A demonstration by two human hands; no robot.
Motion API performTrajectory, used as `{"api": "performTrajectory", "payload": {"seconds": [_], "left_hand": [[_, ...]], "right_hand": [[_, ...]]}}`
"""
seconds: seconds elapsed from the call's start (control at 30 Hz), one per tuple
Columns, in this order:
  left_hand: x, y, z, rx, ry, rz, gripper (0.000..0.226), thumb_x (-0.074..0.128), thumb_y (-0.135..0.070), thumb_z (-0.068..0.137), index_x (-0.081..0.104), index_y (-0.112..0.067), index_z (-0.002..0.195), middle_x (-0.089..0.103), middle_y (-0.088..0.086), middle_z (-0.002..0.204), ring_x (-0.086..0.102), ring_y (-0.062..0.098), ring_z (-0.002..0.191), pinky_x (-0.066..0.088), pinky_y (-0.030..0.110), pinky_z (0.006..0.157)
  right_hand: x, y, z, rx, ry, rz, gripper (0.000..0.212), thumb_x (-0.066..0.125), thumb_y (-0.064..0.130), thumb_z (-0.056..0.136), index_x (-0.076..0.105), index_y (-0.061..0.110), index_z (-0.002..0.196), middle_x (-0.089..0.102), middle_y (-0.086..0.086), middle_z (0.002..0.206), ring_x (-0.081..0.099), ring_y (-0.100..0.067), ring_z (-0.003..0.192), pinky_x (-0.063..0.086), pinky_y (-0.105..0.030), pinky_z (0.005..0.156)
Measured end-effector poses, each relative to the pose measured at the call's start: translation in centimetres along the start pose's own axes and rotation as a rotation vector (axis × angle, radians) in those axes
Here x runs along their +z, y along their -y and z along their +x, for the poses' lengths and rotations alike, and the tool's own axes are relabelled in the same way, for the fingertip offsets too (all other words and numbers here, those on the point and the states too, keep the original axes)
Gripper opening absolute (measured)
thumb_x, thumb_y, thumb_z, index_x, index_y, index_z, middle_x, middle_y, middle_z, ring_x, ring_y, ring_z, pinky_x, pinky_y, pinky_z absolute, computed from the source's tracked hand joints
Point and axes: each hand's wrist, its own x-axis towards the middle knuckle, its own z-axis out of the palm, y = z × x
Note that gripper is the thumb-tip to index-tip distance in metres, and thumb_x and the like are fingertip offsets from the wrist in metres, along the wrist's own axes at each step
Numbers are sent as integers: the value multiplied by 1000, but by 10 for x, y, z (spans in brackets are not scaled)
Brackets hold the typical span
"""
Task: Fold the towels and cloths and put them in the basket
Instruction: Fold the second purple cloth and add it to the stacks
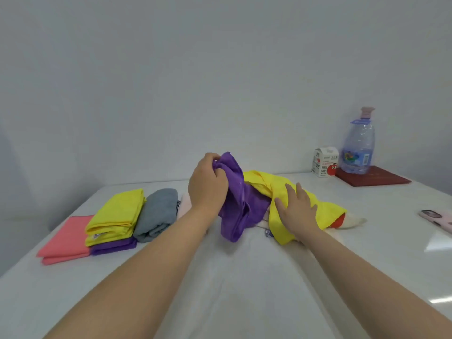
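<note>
- Spanning the lower view, the desk (367, 243) carries everything. No basket shows, so the packing step looks some way off.
- Four folded pieces lie at the left: a pink cloth (64, 241), a folded yellow (117, 214) on top of a folded purple (113, 247), and a grey towel (156, 214) just beside them. They seem parked aside to leave the middle free for folding.
- A loose yellow cloth (327, 211) lies crumpled right of centre, over a white piece (354, 220) and something red (339, 221). This heap is the work left.
- A purple cloth (241, 206) is lifted at one end, its lower part trailing on the desk, touching the yellow one.
- A water bottle (358, 148) stands on a dark red board (374, 179) at the far right, well apart from the cloths.
- The left grip (208, 189) has its fingers curled tight round the purple cloth's top edge, raising it, probably to pull it out of the heap.
- The right grip (297, 211) lies flat, fingers spread and straight, pressing the yellow cloth. I judge this pins the heap so that only the purple comes away.
- A small carton (325, 162) sits just beside the bottle.
- A phone (437, 218) lies at the right edge.
</note>
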Motion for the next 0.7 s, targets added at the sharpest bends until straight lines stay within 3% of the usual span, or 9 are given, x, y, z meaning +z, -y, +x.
{"api": "performTrajectory", "payload": {"seconds": [0.07,0.13,0.2,0.27,0.4,0.47,0.57,0.7], "left_hand": [[14,23,-12,18,189,187,34,41,-11,85,61,-19,112,60,2,114,49,23,107,42,34,87],[32,45,-26,42,480,488,37,40,-25,91,60,-21,122,49,5,136,37,26,126,34,36,102],[48,66,-44,46,746,692,53,37,-46,94,39,-26,143,21,4,156,16,26,143,20,44,114],[59,83,-58,23,871,757,71,36,-60,91,12,-31,151,7,3,160,11,29,145,16,49,114],[77,89,-58,83,713,752,78,46,-49,87,6,-29,152,44,8,139,41,29,126,38,40,97],[82,82,-54,22,695,682,67,49,-35,86,25,-22,147,55,7,126,53,29,114,42,34,83],[78,72,-45,89,601,697,30,48,-26,85,53,-18,113,62,7,113,58,31,103,40,32,73],[53,60,-16,66,362,604,14,48,-27,82,56,-19,90,63,6,99,59,30,92,37,30,66]], "right_hand": [[13,-5,-4,31,119,-48,66,35,55,95,14,26,151,-1,-5,160,4,-26,146,14,-62,110],[22,-8,-6,17,183,-96,71,36,61,92,9,31,151,-6,-3,160,0,-26,146,12,-64,109],[28,-11,-7,-27,227,-144,77,38,66,88,3,36,150,-10,-2,159,-2,-26,147,13,-65,108],[35,-16,-6,-81,268,-219,82,38,69,86,-4,38,149,-14,-2,159,-3,-27,147,13,-66,108],[45,-27,4,-54,336,-276,80,35,70,87,-3,39,150,-11,2,160,-2,-27,147,7,-67,109],[46,-30,11,8,327,-247,77,36,69,87,3,39,150,-7,3,160,-1,-27,147,4,-66,109],[46,-41,22,61,281,-256,68,34,62,92,9,39,150,-3,3,160,0,-28,147,1,-65,109],[33,-74,36,221,259,-328,64,29,55,95,5,35,151,-7,-3,160,-3,-32,146,-3,-63,111]]}}
